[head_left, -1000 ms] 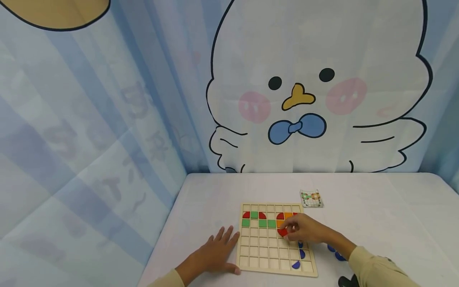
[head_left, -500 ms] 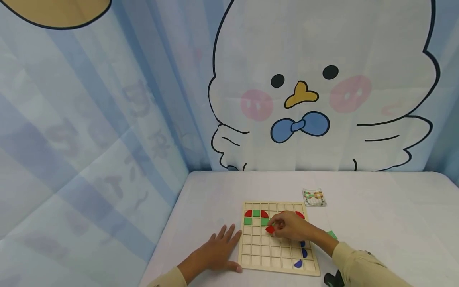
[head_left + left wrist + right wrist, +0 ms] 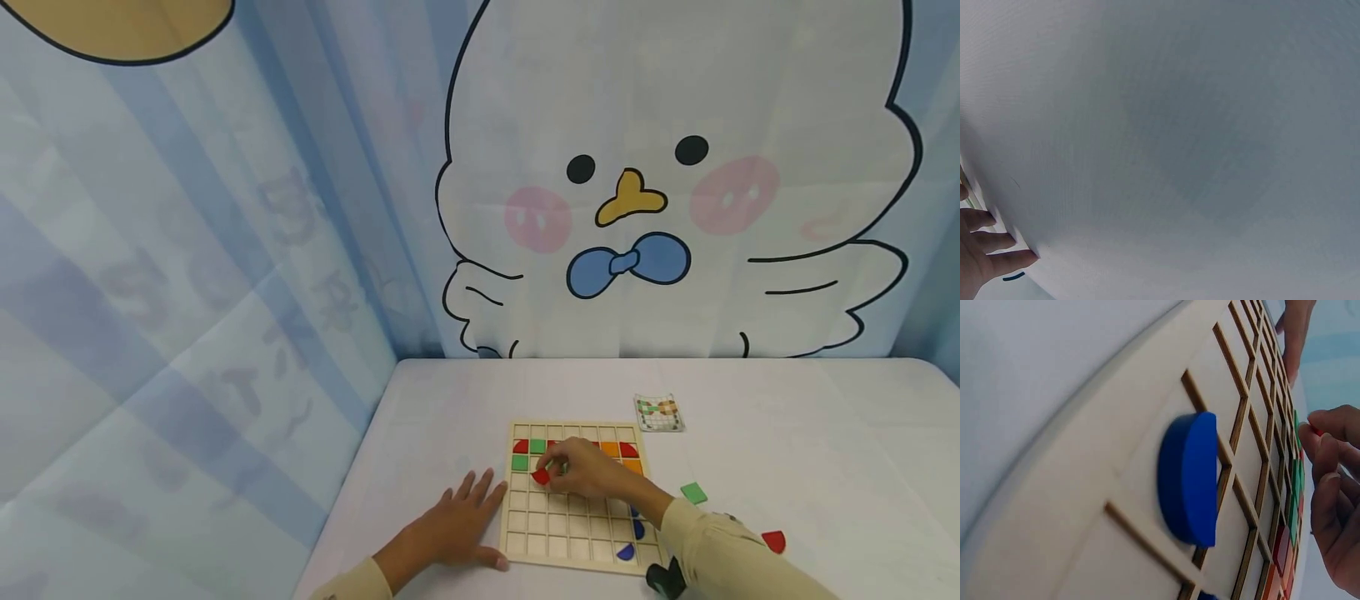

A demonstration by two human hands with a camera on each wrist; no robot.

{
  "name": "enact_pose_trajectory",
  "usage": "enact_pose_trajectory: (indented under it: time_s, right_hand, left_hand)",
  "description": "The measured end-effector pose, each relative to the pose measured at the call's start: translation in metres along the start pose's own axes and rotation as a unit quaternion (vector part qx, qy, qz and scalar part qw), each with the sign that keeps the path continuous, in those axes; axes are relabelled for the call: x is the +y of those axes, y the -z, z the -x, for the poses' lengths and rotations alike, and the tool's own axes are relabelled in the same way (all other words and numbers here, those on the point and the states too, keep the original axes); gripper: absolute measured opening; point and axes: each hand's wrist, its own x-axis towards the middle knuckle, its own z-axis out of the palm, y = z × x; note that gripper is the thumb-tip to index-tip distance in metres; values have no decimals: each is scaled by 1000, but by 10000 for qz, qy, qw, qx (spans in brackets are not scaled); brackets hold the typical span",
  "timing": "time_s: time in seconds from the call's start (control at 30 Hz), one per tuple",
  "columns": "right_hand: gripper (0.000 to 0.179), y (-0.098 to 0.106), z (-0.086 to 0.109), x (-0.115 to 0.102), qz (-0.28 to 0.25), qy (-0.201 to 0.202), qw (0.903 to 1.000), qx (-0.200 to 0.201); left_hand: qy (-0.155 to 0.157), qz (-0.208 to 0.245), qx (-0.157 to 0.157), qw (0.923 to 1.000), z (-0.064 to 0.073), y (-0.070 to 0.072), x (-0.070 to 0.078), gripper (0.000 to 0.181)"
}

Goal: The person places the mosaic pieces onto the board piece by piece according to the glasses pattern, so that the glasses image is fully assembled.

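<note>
A square wooden grid board (image 3: pixel 537 546) lies on the white table. My right hand (image 3: pixel 588 469) is over its left part and pinches a red tile with a curved edge (image 3: pixel 541 477) between thumb and fingers, close above the third row. In the right wrist view only a sliver of that red tile (image 3: pixel 1315 430) shows at the fingertips. Green tiles (image 3: pixel 520 462), orange tiles (image 3: pixel 610 450) and red curved tiles (image 3: pixel 628 450) sit in the upper rows, partly covered by the hand. My left hand (image 3: pixel 457 521) rests on the table, fingers spread, fingertips at the board's left edge.
Blue half-round pieces (image 3: pixel 626 552) lie at the board's lower right. A small pattern card (image 3: pixel 659 413) is behind the board. Right of it are a loose green tile (image 3: pixel 693 493) and a red tile (image 3: pixel 774 542). A dark device (image 3: pixel 666 577) is by the right sleeve.
My right hand has moved left across the board with the red tile. Its arm now leaves the loose green and red tiles on the right visible. The left hand stays in place.
</note>
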Motion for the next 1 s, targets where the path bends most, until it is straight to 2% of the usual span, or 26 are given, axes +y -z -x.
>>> enact_pose_trajectory:
  time_s: [0.2, 0.5, 0.8, 1.0]
  right_hand:
    - [23, -10, -10, -6, -82, -75, 9999, 113]
    - [16, -26, -21, -11, 344, -291, 9983, 363]
    - [16, -36, -23, -15, 595, -428, 9958, 551]
    - [13, -36, -22, -18, 637, -486, 9951, 580]
  left_hand:
    - [-9, -67, 4, 10000, 0, -1, -1, 108]
    - [-36, -99, 9, 9999, 1, 2, 0, 107]
    - [-162, -193, 110, 9996, 2, 1, -1, 108]
    - [-96, -203, 65, 9997, 1, 1, 0, 108]
